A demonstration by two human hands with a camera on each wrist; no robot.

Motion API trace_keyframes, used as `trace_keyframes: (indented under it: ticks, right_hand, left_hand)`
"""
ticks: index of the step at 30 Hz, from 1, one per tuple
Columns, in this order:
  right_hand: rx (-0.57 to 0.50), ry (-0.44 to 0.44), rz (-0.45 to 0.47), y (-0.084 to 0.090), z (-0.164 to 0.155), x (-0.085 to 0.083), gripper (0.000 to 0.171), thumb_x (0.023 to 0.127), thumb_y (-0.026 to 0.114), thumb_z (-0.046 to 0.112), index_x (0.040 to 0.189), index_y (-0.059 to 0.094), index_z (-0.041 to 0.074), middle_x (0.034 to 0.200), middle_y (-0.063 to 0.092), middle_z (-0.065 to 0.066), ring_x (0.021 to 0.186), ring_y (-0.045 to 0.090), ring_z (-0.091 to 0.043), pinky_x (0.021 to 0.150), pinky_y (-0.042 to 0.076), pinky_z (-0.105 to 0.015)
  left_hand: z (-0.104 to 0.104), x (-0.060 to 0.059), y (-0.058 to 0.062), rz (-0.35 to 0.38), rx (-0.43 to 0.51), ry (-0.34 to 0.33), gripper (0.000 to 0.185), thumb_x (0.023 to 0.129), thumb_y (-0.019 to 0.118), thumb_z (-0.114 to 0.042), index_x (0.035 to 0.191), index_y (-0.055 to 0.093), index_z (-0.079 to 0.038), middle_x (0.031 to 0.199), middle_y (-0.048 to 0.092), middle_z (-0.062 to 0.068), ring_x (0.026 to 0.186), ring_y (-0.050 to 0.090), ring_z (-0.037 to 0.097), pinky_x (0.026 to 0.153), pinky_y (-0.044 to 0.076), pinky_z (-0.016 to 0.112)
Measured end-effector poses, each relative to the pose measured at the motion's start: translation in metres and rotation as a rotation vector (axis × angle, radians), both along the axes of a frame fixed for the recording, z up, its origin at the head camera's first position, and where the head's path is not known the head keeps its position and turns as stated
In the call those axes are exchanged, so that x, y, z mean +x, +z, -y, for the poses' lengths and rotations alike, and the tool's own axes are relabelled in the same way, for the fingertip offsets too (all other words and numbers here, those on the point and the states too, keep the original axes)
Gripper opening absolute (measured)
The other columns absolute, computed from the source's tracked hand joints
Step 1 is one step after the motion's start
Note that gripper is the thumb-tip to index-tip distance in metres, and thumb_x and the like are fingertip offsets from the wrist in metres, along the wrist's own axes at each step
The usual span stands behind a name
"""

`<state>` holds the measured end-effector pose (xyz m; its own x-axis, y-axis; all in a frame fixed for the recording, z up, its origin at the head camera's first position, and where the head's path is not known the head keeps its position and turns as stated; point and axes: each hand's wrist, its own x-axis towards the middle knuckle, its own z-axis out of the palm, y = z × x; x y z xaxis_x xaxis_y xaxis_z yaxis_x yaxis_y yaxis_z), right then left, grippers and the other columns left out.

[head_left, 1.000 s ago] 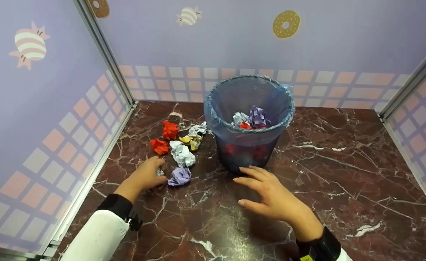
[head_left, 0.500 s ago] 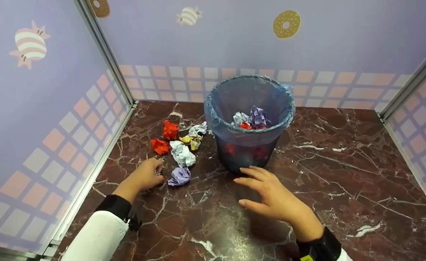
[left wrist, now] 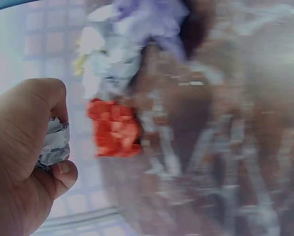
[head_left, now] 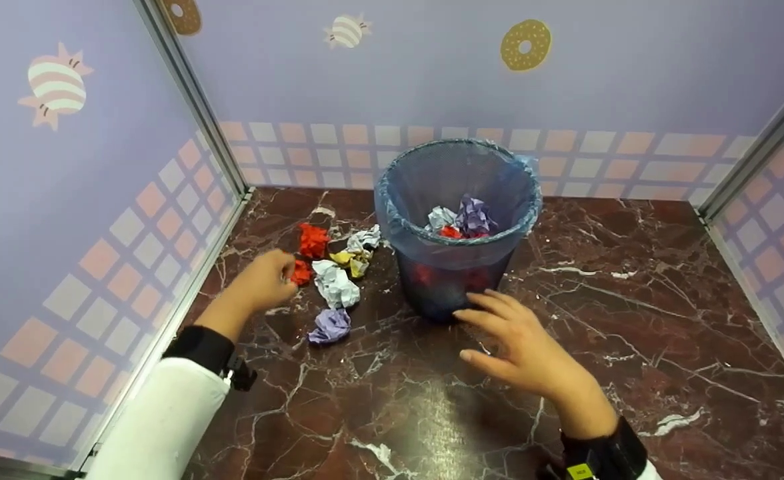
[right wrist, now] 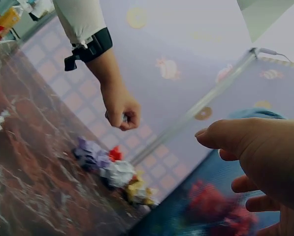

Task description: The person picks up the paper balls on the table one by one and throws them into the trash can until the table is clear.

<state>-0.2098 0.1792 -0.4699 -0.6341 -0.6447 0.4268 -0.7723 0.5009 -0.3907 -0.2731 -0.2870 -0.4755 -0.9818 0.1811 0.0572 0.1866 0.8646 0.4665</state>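
Observation:
My left hand [head_left: 264,281] grips a crumpled white paper ball [left wrist: 54,142], its fingers curled round it above the marble surface. In the head view that ball is hidden behind the hand. Right beside the hand lies a red paper ball [head_left: 301,273], partly covered by it. My right hand [head_left: 519,343], fingers spread and holding nothing, hovers in front of the waste bin [head_left: 455,267]. The bin is dark mesh with a blue liner [head_left: 392,220] over its rim. Inside it sit purple [head_left: 475,215], white and red paper balls.
Left of the bin lie another red ball [head_left: 313,240], a yellow one [head_left: 353,262], two white ones [head_left: 336,283] and a purple ball [head_left: 331,326] nearest the front. Patterned panels [head_left: 379,73] enclose the marble surface [head_left: 632,320] at the back and both sides.
My left hand has risen with the white paper ball and moved away from the surface, toward the red ball. My right hand has shifted slightly right.

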Motion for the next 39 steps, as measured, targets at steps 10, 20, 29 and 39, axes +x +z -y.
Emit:
trace_keyframes:
  ticks: [10,20,29,39]
  right_hand:
    - [-0.031,-0.198,0.040,0.017,-0.048,-0.014,0.060,0.084,0.071,0.046,0.139,0.053,0.028,0.152,0.040,-0.004,0.140,0.032,-0.035,0.109,0.024,-0.066]
    - [-0.080,-0.388,0.074,0.030,-0.095,-0.023,0.060,0.084,0.074,0.040,0.139,0.054,0.024,0.153,0.038,-0.013,0.139,0.027,-0.047,0.109,0.014,-0.071]
    - [-0.150,-0.466,0.055,0.028,-0.129,-0.028,0.059,0.083,0.076,0.030,0.137,0.056,0.016,0.148,0.041,-0.022,0.137,0.027,-0.052,0.110,0.013,-0.069]
    - [-0.131,-0.524,0.117,0.016,-0.142,-0.034,0.063,0.085,0.073,0.034,0.141,0.052,0.015,0.153,0.032,-0.025,0.139,0.018,-0.055,0.109,0.006,-0.072]
  left_hand:
    - [-0.036,-0.030,0.098,0.024,0.009,0.019,0.017,0.083,0.060,-0.005,0.080,0.044,-0.009,0.091,0.045,0.008,0.077,0.050,0.024,0.066,0.049,0.035]
    - [-0.104,-0.060,0.173,-0.073,0.022,-0.087,0.014,0.083,0.059,-0.007,0.083,0.045,-0.010,0.092,0.044,0.005,0.081,0.047,0.022,0.071,0.047,0.033]
    - [-0.186,-0.091,0.195,-0.119,-0.066,-0.209,0.017,0.079,0.062,-0.013,0.089,0.048,-0.012,0.098,0.045,0.002,0.087,0.045,0.018,0.074,0.046,0.027]
    - [-0.237,-0.102,0.189,-0.143,-0.152,-0.290,0.015,0.078,0.058,-0.012,0.092,0.051,-0.011,0.101,0.044,0.003,0.091,0.043,0.018,0.078,0.041,0.030]
